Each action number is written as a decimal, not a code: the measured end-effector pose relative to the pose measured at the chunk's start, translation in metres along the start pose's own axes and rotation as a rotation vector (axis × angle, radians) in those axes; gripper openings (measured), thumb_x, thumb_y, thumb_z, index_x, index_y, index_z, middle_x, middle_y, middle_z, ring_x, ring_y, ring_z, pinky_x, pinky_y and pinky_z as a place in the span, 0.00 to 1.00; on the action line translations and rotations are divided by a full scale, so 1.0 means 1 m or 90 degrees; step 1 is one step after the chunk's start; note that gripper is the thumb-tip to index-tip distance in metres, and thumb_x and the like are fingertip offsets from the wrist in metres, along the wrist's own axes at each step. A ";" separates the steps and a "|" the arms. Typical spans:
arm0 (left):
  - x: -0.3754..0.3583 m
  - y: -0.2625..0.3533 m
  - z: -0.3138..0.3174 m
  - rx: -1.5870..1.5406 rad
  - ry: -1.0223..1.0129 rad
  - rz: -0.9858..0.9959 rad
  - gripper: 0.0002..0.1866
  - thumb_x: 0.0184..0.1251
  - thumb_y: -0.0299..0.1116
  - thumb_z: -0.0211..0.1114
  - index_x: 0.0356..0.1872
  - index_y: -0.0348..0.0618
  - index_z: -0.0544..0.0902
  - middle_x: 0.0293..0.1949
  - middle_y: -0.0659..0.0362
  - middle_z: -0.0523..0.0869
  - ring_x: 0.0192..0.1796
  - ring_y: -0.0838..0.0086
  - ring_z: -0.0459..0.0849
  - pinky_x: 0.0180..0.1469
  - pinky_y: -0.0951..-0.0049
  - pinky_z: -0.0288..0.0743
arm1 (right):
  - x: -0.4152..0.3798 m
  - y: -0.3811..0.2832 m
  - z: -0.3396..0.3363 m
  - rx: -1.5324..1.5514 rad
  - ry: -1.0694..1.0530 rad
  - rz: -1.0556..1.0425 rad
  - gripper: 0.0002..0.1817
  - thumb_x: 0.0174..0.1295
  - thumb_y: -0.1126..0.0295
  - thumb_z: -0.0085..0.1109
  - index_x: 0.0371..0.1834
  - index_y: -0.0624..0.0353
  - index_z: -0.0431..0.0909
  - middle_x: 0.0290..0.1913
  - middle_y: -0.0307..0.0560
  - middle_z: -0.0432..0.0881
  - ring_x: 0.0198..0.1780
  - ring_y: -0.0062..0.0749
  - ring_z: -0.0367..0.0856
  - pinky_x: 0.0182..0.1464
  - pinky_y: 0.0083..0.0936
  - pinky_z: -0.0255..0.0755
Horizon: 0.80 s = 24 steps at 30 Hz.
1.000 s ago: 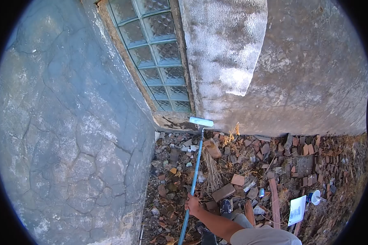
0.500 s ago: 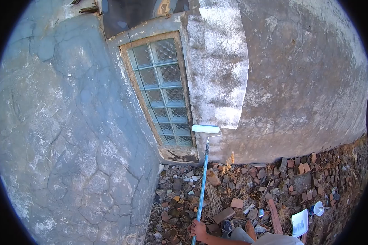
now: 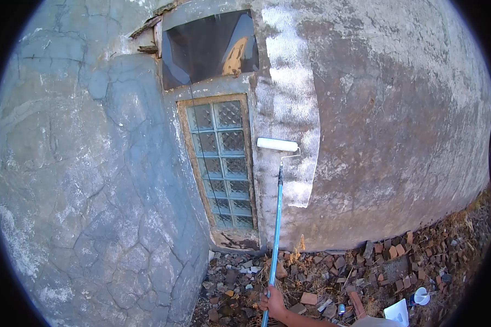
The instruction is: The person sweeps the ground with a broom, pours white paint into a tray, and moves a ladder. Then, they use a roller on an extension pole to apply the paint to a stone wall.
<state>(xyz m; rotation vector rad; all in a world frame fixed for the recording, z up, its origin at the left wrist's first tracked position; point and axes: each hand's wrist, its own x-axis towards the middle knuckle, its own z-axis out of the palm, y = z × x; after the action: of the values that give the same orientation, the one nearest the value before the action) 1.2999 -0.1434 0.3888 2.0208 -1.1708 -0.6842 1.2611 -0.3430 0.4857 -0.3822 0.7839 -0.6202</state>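
Paint roller [image 3: 277,144] on a long blue pole [image 3: 277,220], its white sleeve lying level across the white strip [image 3: 291,106] on the brown-grey wall [image 3: 387,125]; whether the nap presses on the surface cannot be told. The wire frame joins the sleeve at its right end and bends back to the pole, which slants down toward the near edge. The right hand [image 3: 273,302] is closed around the pole low in the view, with the forearm reaching in from the right; the left hand is out of view, and its state cannot be told. Left of the strip stands a narrow glass-block window [image 3: 219,161], with a dark pane [image 3: 210,49] above it and a thin dark cord hanging across both. A cracked blue-grey wall [image 3: 103,180] fills the left side and meets the window wall at a corner. Broken bricks [image 3: 309,298] and rubble cover the ground along the wall foot, beside a dry plant [image 3: 298,248]. At the near right lie a small can [image 3: 341,309], a white panel [image 3: 397,313] and, just beside it, a bucket [image 3: 421,296].
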 end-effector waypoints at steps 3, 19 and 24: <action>0.014 0.011 0.002 -0.027 0.012 0.047 0.25 0.70 0.47 0.49 0.61 0.40 0.68 0.35 0.49 0.83 0.33 0.59 0.81 0.33 0.57 0.74 | -0.010 -0.030 0.029 -0.021 -0.040 -0.077 0.17 0.69 0.51 0.40 0.30 0.52 0.62 0.15 0.37 0.56 0.14 0.22 0.52 0.16 0.25 0.48; 0.035 0.141 -0.038 -0.166 -0.135 0.183 0.26 0.73 0.41 0.49 0.65 0.35 0.60 0.47 0.49 0.78 0.40 0.65 0.79 0.40 0.63 0.74 | -0.040 -0.241 0.126 -0.256 -0.016 -0.399 0.19 0.69 0.48 0.41 0.29 0.50 0.61 0.14 0.33 0.56 0.12 0.18 0.52 0.13 0.20 0.47; 0.079 0.204 -0.045 -0.507 -0.291 0.214 0.33 0.70 0.40 0.56 0.68 0.38 0.52 0.53 0.53 0.67 0.49 0.68 0.75 0.49 0.66 0.73 | -0.053 -0.311 0.166 -0.308 0.001 -0.485 0.21 0.69 0.48 0.41 0.28 0.52 0.61 0.14 0.33 0.56 0.11 0.18 0.52 0.12 0.20 0.47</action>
<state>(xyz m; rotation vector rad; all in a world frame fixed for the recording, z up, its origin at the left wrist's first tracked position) 1.2626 -0.2716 0.5677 1.0050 -1.1833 -1.2329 1.2405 -0.5290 0.7886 -1.1538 0.7784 -1.1382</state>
